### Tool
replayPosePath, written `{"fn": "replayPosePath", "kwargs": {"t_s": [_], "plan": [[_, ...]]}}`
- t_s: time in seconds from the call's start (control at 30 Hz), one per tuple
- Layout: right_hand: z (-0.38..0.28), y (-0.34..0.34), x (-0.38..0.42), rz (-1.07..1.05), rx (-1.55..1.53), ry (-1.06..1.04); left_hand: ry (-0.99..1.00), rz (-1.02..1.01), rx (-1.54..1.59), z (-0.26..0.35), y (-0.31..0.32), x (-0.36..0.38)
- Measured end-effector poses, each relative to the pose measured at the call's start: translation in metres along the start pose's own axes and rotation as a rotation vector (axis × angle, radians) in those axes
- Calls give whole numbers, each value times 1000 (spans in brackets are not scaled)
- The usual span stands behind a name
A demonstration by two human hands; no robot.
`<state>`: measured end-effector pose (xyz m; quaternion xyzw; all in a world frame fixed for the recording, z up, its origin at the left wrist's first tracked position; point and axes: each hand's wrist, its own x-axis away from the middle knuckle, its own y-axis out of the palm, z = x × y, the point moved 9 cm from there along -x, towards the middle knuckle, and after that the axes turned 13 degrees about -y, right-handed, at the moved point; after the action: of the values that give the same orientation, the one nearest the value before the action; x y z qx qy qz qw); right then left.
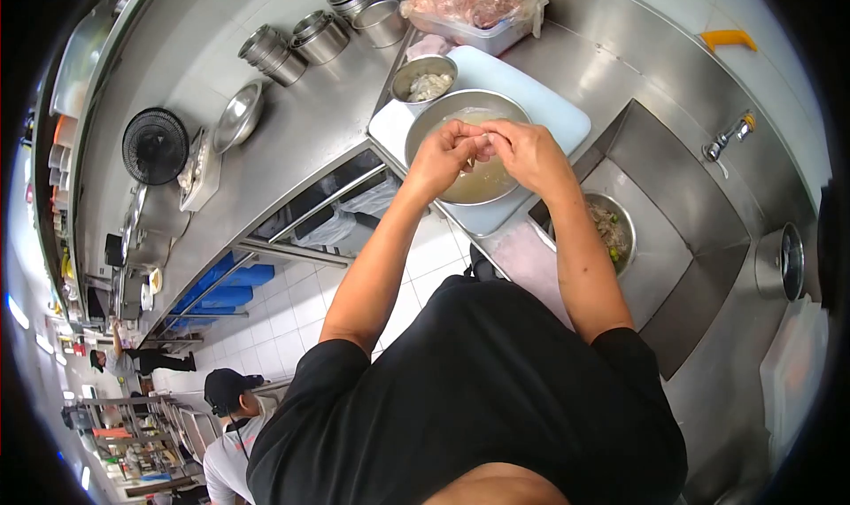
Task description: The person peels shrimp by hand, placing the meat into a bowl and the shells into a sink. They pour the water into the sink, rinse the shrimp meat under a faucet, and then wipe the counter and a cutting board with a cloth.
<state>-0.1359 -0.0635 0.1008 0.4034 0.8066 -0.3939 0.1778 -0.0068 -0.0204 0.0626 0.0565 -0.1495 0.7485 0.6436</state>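
Observation:
Both my hands meet over a wide metal bowl (pixel 420 135) of cloudy yellowish liquid. The fingertips of my left hand (pixel 443 158) and my right hand (pixel 534 157) are pinched together around something small, mostly hidden by the fingers. Under the bowl lies a pale blue cutting board (pixel 560 123). Just beyond my left hand stands a smaller metal bowl (pixel 401 78) with whitish, soft-looking pieces (pixel 431 86) in it.
A plastic tub of raw meat (pixel 474 5) in clear wrap stands behind the board. On the right are a metal sink (pixel 677 266), a bowl of scraps (pixel 617 231) and a tap (pixel 730 138). Metal pots (pixel 319 40) line the left counter. A person in a cap (pixel 235 399) is lower left.

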Motion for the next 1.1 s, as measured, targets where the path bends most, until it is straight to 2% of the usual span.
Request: {"fn": "replayPosePath", "kwargs": {"t_s": [0.13,0.27,0.33,0.43,0.53,0.63,0.67,0.73,0.87,0.97,1.03,1.1], "plan": [[-10,13,-10,-18,39,-22,41,41,3,0,-20,10],[2,22,-10,-56,-84,115,66,87,17,-2,-22,17],[13,23,-6,-57,-245,230,84,32,106,-5,-20,18],[21,28,-3,-76,-415,250,85,-61,358,-16,-17,18],[27,32,1,-92,-409,278,85,-146,663,-22,-9,17],[2,20,-5,63,-429,53,82,-144,803,-21,-2,23],[2,19,-7,70,-331,2,78,-130,822,-18,-1,25],[1,18,-8,89,-137,-96,77,-59,545,-15,1,28],[11,18,-4,8,76,31,105,161,-266,2,-8,31],[11,21,-1,-31,217,38,141,323,-497,13,-17,32],[9,21,-1,-27,238,25,130,289,-419,14,-18,30],[16,22,1,-4,65,54,82,216,-227,6,-18,22]]}}
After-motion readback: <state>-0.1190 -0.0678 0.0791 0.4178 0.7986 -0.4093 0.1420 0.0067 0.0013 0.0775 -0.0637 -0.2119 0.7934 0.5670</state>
